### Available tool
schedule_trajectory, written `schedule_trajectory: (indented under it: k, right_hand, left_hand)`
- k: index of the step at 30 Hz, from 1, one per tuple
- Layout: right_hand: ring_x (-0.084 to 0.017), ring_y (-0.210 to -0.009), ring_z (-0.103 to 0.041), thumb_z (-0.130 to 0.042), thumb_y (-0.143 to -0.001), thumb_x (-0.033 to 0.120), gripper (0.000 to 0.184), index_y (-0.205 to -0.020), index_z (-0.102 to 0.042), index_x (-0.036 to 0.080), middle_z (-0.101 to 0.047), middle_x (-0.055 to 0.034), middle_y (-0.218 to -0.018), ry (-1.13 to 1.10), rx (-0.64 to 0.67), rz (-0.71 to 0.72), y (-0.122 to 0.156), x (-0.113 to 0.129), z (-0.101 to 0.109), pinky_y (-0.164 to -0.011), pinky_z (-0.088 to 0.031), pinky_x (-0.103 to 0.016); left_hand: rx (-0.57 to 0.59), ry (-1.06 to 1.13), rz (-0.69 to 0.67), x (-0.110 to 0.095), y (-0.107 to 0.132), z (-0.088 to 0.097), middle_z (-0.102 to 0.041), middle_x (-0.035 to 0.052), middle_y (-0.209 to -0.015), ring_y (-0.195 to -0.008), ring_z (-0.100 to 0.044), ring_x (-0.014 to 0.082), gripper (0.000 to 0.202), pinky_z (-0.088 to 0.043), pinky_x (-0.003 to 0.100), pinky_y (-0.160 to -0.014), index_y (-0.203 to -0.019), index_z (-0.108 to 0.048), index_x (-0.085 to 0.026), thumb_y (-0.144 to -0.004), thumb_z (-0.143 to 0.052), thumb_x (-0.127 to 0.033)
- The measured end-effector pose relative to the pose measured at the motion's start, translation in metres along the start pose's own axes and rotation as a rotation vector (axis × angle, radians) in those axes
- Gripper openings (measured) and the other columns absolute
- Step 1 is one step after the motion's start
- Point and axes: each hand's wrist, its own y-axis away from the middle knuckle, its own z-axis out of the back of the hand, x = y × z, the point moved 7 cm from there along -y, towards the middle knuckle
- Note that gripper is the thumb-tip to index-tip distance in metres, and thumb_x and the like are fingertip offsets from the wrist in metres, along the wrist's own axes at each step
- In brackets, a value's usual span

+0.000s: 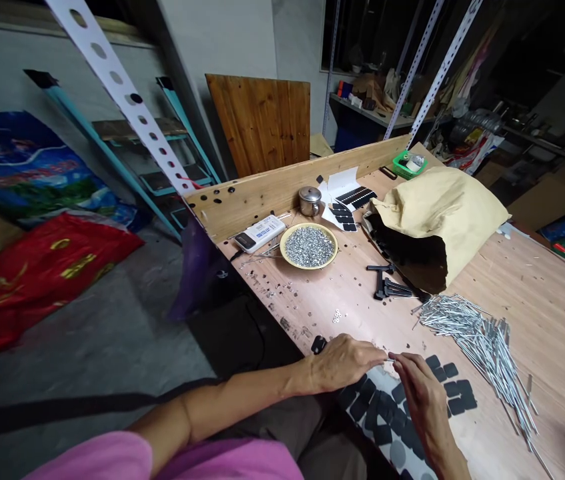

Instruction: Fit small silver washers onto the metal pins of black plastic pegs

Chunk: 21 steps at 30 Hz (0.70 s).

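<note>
Above the near edge of the table, my left hand (348,362) and my right hand (421,388) meet at the fingertips. Both are closed in a pinch, and a short bit of thin metal rod (389,360) shows between them; the rest is hidden by the fingers. Beneath the hands lie several flat black pads (381,408) with rounded corners. A few small nuts (337,316) sit on the wood just beyond my left hand. To the right of my right hand is a loose heap of silver rods (482,347).
A yellow bowl (309,247) full of small metal pieces stands near a white device (260,233) and a lidded metal cup (309,200). Black T-shaped parts (387,283) lie before an open brown paper sack (442,213). A wooden board (282,190) edges the table's back.
</note>
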Motion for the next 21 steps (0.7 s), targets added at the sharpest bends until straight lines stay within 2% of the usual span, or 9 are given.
schedule_trajectory:
  k: [3, 6, 8, 11, 14, 17, 19, 21]
  right_hand:
    - [-0.015, -0.072, -0.064, -0.038, -0.094, 0.023, 0.024, -0.099, -0.061, 0.019, -0.062, -0.0062, -0.082, 0.071, -0.004, 0.026, 0.002, 0.002, -0.003, -0.061, -0.052, -0.024]
    - [-0.016, -0.070, -0.061, -0.037, -0.094, 0.025, 0.023, -0.094, -0.060, 0.018, -0.060, -0.0061, -0.078, 0.134, -0.017, 0.048, 0.004, 0.002, -0.005, -0.060, -0.050, -0.026]
    - [-0.016, -0.066, -0.059, -0.036, -0.095, 0.028, 0.026, -0.088, -0.059, 0.019, -0.059, -0.0051, -0.074, 0.109, -0.001, 0.011, 0.004, -0.001, -0.007, -0.059, -0.048, -0.026]
    - [-0.014, -0.061, -0.057, -0.030, -0.095, 0.037, 0.037, -0.078, -0.058, 0.021, -0.057, -0.0036, -0.070, -0.055, 0.102, -0.166, 0.004, -0.013, -0.014, -0.057, -0.047, -0.026]
    - [-0.014, -0.054, -0.054, -0.025, -0.091, 0.054, 0.049, -0.069, -0.055, 0.021, -0.054, -0.0015, -0.060, -0.273, 0.271, -0.462, 0.008, -0.028, -0.028, -0.052, -0.044, -0.026]
    - [-0.013, -0.044, -0.046, -0.024, -0.084, 0.067, 0.057, -0.066, -0.051, 0.021, -0.045, 0.0031, -0.047, -0.447, 0.410, -0.733, 0.016, -0.037, -0.042, -0.046, -0.039, -0.026]
    - [-0.013, -0.042, -0.044, -0.025, -0.080, 0.071, 0.059, -0.063, -0.050, 0.021, -0.041, 0.0041, -0.044, -0.457, 0.420, -0.802, 0.018, -0.038, -0.044, -0.046, -0.038, -0.026]
    - [-0.014, -0.047, -0.048, -0.026, -0.080, 0.071, 0.059, -0.060, -0.050, 0.021, -0.046, 0.0016, -0.047, -0.376, 0.358, -0.781, 0.016, -0.039, -0.041, -0.049, -0.040, -0.027]
  left_hand:
    - [-0.041, -0.199, -0.091, -0.007, 0.001, 0.002, -0.066, 0.0004, -0.067, -0.061, -0.063, 0.0117, 0.025, -0.040, 0.018, -0.050, -0.097, -0.065, -0.019, -0.093, -0.041, -0.025]
    - [-0.091, -0.296, -0.152, -0.011, 0.002, 0.004, -0.060, -0.0016, -0.060, -0.054, -0.059, 0.0105, 0.024, -0.036, 0.019, -0.045, -0.097, -0.063, -0.019, -0.093, -0.039, -0.020]
    - [-0.109, -0.338, -0.174, -0.011, 0.003, 0.004, -0.057, -0.0022, -0.058, -0.052, -0.058, 0.0104, 0.025, -0.035, 0.020, -0.043, -0.096, -0.062, -0.019, -0.092, -0.038, -0.016]
    - [-0.102, -0.382, -0.203, -0.010, 0.004, 0.002, -0.057, -0.0022, -0.058, -0.052, -0.057, 0.0111, 0.024, -0.033, 0.020, -0.041, -0.094, -0.061, -0.019, -0.088, -0.039, -0.010]
    - [-0.064, -0.403, -0.216, -0.008, 0.004, -0.001, -0.060, -0.0016, -0.062, -0.054, -0.058, 0.0114, 0.026, -0.035, 0.019, -0.042, -0.100, -0.060, -0.020, -0.086, -0.041, -0.008]
    - [-0.021, -0.384, -0.175, -0.003, 0.003, -0.005, -0.062, -0.0012, -0.065, -0.057, -0.060, 0.0115, 0.026, -0.037, 0.018, -0.044, -0.101, -0.060, -0.020, -0.086, -0.042, -0.008]
    - [0.002, -0.313, -0.125, 0.001, 0.001, -0.008, -0.064, -0.0010, -0.067, -0.059, -0.062, 0.0115, 0.023, -0.041, 0.018, -0.047, -0.098, -0.062, -0.020, -0.089, -0.043, -0.012]
    - [0.006, -0.165, -0.064, 0.004, -0.001, -0.010, -0.069, 0.0002, -0.075, -0.067, -0.065, 0.0116, 0.022, -0.046, 0.018, -0.055, -0.097, -0.064, -0.020, -0.091, -0.043, -0.018]
